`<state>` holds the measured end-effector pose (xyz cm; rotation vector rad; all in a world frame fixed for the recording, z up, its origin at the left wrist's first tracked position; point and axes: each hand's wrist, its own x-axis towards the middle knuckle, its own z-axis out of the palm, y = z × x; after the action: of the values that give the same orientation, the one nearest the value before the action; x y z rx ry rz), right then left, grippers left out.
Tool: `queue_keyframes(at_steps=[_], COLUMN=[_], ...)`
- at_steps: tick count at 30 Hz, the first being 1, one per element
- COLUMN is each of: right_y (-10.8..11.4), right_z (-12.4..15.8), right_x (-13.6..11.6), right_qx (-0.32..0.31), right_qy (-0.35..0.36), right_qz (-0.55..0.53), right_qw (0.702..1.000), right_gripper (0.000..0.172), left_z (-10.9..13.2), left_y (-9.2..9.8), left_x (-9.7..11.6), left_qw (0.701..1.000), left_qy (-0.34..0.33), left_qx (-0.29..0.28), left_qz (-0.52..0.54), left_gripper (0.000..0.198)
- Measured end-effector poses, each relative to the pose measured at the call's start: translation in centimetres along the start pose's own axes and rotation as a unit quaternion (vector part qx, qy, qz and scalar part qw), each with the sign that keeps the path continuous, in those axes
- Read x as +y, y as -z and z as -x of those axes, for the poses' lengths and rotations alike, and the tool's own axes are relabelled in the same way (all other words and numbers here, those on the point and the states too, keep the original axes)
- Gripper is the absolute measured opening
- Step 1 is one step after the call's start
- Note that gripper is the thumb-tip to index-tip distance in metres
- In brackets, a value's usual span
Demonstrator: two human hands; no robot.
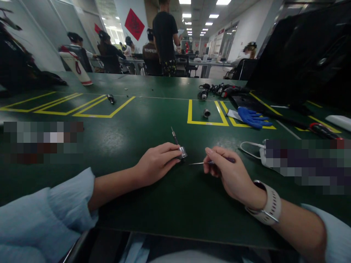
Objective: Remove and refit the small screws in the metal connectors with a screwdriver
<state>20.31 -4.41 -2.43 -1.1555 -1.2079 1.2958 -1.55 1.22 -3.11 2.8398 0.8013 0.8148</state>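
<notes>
Left hand (pixel 156 164): fingers pinched on metal cylinder (pixel 182 152), shaft pointing to 11 o'clock, resting mid-table (pixel 175 208).
Right hand (pixel 230 174): closed on pick (pixel 197 163), tip toward 9 o'clock, beside cylinder; contact unclear.
Step judged: pick being brought to cylinder; calls for steady grip.
Blue glove (pixel 252 117): 2 o'clock.

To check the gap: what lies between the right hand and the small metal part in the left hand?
In the head view, only the thin tool shaft held by the right hand crosses it, over the green table, toward the metal part.
</notes>
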Motion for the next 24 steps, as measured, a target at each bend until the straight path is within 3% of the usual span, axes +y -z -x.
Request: queue_keyframes(at_steps=[4, 7, 10, 13, 15, 17, 20, 22, 24], right_y=[-0.1, -0.2, 0.0, 0.2, 0.2, 0.2, 0.0, -0.2, -0.3], right_z=[0.0, 0.1, 0.2, 0.1, 0.1, 0.0, 0.0, -0.1, -0.2], right_x=[0.3, 0.3, 0.2, 0.0, -0.2, -0.4, -0.7, -0.8, -0.9], right_qx=[-0.002, 0.000, 0.008, 0.018, 0.017, 0.010, 0.000, -0.007, -0.013], right_qy=[0.014, 0.029, 0.051, 0.073, 0.087, 0.095, 0.103, 0.107, 0.115], right_qz=[0.031, 0.047, 0.052, 0.066, 0.092, 0.122, 0.162, 0.191, 0.214], right_qw=[0.999, 0.998, 0.997, 0.995, 0.992, 0.988, 0.981, 0.976, 0.970], right_gripper=[0.033, 0.033, 0.032, 0.032, 0.033, 0.033, 0.034, 0.034, 0.035], left_z=[0.4, 0.6, 0.3, -0.6, -1.5, -2.3, -3.2, -3.6, -3.7], left_y=[-0.1, -0.2, 0.0, 0.5, 1.0, 1.5, 2.2, 2.5, 2.6], left_x=[-0.3, -0.6, -0.6, -0.1, 0.4, 0.9, 1.8, 2.2, 2.5], left_qw=[0.996, 0.994, 0.999, 0.986, 0.937, 0.856, 0.754, 0.718, 0.704], left_qy=[-0.064, -0.089, -0.035, 0.092, 0.211, 0.312, 0.375, 0.385, 0.388], left_qx=[0.007, 0.001, 0.010, 0.076, 0.123, 0.161, 0.196, 0.200, 0.192], left_qz=[-0.069, -0.059, -0.003, 0.117, 0.249, 0.379, 0.502, 0.544, 0.563], left_gripper=[0.024, 0.027, 0.026, 0.021, 0.026, 0.034, 0.036, 0.031, 0.027])
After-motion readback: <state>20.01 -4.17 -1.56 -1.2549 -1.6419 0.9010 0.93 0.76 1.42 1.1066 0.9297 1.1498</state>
